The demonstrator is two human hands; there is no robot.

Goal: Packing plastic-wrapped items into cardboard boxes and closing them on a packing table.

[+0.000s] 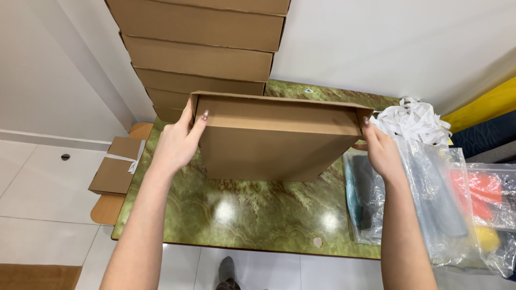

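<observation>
The cardboard box (269, 142) is plain brown, like the stacked boxes (201, 48) behind it. The table (252, 215) is glossy green marble veined with rusty brown. The paper strips (413, 119) are white; the clear plastic bags (457, 204) show grey, teal, red and yellow contents.

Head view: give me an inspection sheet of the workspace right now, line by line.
Surface: green marbled table, glossy, with light reflections.
Job's things: flat cardboard box, held tilted above the table by both ends.
Clutter: clear plastic bags of dark, red and yellow items at the table's right; pile of white strips behind them.
Grippers: left hand grips the box's left end; right hand grips its right end.
Cables: nothing seen.
Surroundings: stack of cardboard boxes against the white wall; folded cardboard bundle on a wooden stool at left; white tiled floor.
</observation>
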